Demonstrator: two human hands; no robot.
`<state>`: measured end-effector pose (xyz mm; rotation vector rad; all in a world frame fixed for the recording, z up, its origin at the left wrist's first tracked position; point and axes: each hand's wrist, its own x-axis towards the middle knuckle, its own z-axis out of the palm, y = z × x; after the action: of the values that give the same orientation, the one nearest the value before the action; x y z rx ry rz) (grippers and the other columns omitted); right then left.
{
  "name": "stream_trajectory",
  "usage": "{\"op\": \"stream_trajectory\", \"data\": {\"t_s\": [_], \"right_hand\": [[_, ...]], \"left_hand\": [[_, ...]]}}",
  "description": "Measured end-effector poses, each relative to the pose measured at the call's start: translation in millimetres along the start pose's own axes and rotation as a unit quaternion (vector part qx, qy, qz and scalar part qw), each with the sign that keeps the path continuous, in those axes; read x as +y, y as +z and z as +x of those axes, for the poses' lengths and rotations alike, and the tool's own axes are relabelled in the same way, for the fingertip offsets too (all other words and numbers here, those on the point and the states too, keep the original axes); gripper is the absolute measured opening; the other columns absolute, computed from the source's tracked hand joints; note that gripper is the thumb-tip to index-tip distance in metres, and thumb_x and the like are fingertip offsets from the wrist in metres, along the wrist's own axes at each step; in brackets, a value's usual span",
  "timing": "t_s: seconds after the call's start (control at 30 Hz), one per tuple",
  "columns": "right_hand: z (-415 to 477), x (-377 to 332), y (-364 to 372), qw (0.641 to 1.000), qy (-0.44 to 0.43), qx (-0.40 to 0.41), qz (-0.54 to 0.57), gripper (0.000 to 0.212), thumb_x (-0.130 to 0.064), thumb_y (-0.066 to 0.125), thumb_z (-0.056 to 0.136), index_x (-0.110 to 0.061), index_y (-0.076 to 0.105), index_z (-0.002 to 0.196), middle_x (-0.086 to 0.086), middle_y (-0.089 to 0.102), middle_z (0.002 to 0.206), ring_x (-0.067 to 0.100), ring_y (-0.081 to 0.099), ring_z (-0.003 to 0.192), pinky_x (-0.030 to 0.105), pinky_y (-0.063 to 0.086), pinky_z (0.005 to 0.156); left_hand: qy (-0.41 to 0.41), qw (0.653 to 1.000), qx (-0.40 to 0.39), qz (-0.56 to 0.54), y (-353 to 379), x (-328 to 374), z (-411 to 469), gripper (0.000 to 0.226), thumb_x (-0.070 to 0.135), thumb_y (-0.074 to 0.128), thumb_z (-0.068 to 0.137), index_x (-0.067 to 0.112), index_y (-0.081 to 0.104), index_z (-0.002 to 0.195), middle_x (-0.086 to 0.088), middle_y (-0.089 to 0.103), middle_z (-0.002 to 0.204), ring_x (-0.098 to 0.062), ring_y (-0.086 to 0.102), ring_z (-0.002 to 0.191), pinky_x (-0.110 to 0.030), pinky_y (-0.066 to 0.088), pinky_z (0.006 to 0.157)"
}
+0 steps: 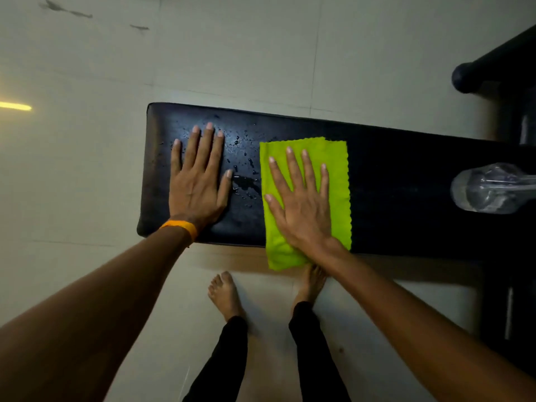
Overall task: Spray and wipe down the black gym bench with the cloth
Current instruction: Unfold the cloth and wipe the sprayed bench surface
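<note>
Head view: the black bench [391,181] is lying across the frame on the pale floor [87,169], running from the centre toward 3 o'clock. The left hand [197,181] is pressing flat on its left end, fingers spread wide and holding nothing, an orange band [181,227] circling the wrist. Just beside it, toward 3 o'clock, the right hand [301,204] is lying open and flat on the green cloth [336,169], which is hanging over the near edge. Droplets [243,175] are sitting between the hands. A clear bottle [490,188] is resting on the bench at 3 o'clock. Bare feet [224,294] are standing at 6 o'clock.
</note>
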<state>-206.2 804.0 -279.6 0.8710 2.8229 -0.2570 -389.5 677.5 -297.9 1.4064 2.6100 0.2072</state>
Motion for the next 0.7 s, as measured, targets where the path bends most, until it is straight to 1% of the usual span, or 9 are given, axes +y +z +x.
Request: {"op": "stream_trajectory", "data": {"t_s": [0.07, 0.1, 0.2, 0.27, 0.37, 0.47, 0.57, 0.63, 0.7], "right_hand": [[12, 36, -7, 0.996, -0.086, -0.013, -0.019, 0.063, -0.056, 0.029, 0.102, -0.034, 0.014, 0.16, 0.003, 0.008, 0.17, 0.029, 0.004, 0.157, 0.057, 0.008, 0.124], [24, 55, -10, 0.997, -0.065, -0.005, -0.027, 0.063, -0.057, 0.028, 0.102, -0.035, 0.016, 0.159, 0.003, 0.01, 0.169, 0.028, 0.005, 0.157, 0.056, 0.009, 0.124], [55, 67, -12, 0.973, 0.223, 0.065, 0.006, 0.062, -0.057, 0.023, 0.102, -0.033, 0.02, 0.159, 0.004, 0.017, 0.168, 0.03, 0.01, 0.156, 0.058, 0.009, 0.124], [65, 21, -8, 0.958, 0.274, 0.087, 0.02, 0.063, -0.055, 0.021, 0.102, -0.031, 0.02, 0.159, 0.005, 0.017, 0.168, 0.032, 0.009, 0.156, 0.06, 0.009, 0.123], [66, -29, -6, 0.998, 0.054, 0.04, 0.01, 0.061, -0.053, 0.021, 0.103, -0.032, 0.015, 0.16, 0.004, 0.011, 0.169, 0.031, 0.005, 0.156, 0.058, 0.005, 0.124], [84, 19, -13, 0.995, -0.094, 0.013, -0.018, 0.06, -0.056, 0.024, 0.103, -0.036, 0.016, 0.159, 0.001, 0.014, 0.169, 0.027, 0.01, 0.156, 0.054, 0.009, 0.125], [77, 78, -12, 0.996, 0.073, 0.049, -0.009, 0.061, -0.059, 0.022, 0.102, -0.035, 0.022, 0.158, 0.004, 0.023, 0.167, 0.029, 0.018, 0.155, 0.054, 0.014, 0.124], [53, 67, -8, 0.976, 0.197, 0.09, 0.008, 0.063, -0.058, 0.021, 0.102, -0.031, 0.021, 0.159, 0.005, 0.019, 0.168, 0.031, 0.014, 0.155, 0.055, 0.012, 0.124], [22, 20, 2, 0.975, 0.208, 0.075, 0.01, 0.065, -0.057, 0.022, 0.102, -0.029, 0.015, 0.16, 0.006, 0.009, 0.169, 0.032, 0.005, 0.156, 0.057, 0.007, 0.124]], "left_hand": [[0.001, 1.0, 0.003, 0.002, 1, -1, -2, 0.069, 0.045, 0.028, 0.101, 0.014, 0.016, 0.162, -0.01, 0.011, 0.17, -0.027, 0.006, 0.157, -0.054, 0.006, 0.126], [0.0, 1.0, 0.005, 0.004, 1, -2, -1, 0.069, 0.045, 0.027, 0.101, 0.014, 0.015, 0.162, -0.01, 0.011, 0.17, -0.028, 0.006, 0.157, -0.054, 0.005, 0.126], [0.002, 1.0, 0.015, 0.008, 3, -4, 1, 0.068, 0.045, 0.026, 0.101, 0.014, 0.016, 0.161, -0.01, 0.012, 0.17, -0.029, 0.007, 0.157, -0.053, 0.004, 0.126], [0.001, 1.0, 0.023, 0.006, 4, -4, 1, 0.068, 0.044, 0.027, 0.101, 0.014, 0.016, 0.161, -0.01, 0.012, 0.169, -0.029, 0.007, 0.157, -0.053, 0.004, 0.126], [0.001, 0.999, 0.035, -0.003, 7, -3, 2, 0.068, 0.042, 0.03, 0.1, 0.014, 0.019, 0.161, -0.009, 0.014, 0.169, -0.029, 0.009, 0.157, -0.052, 0.005, 0.126], [0.001, 0.999, 0.04, 0.002, 8, -3, 4, 0.068, 0.041, 0.03, 0.1, 0.013, 0.02, 0.161, -0.009, 0.016, 0.169, -0.029, 0.01, 0.157, -0.052, 0.005, 0.126], [-0.003, 0.999, 0.039, 0.008, 8, -2, 4, 0.068, 0.042, 0.029, 0.099, 0.013, 0.02, 0.161, -0.009, 0.015, 0.169, -0.029, 0.01, 0.157, -0.052, 0.005, 0.126], [-0.004, 0.999, 0.04, 0.014, 9, -2, 5, 0.068, 0.042, 0.029, 0.099, 0.014, 0.019, 0.161, -0.009, 0.015, 0.169, -0.029, 0.01, 0.157, -0.052, 0.005, 0.126], [-0.002, 0.999, 0.042, 0.015, 9, -3, 4, 0.068, 0.042, 0.029, 0.1, 0.014, 0.019, 0.161, -0.009, 0.015, 0.169, -0.028, 0.01, 0.157, -0.052, 0.005, 0.126]]}}
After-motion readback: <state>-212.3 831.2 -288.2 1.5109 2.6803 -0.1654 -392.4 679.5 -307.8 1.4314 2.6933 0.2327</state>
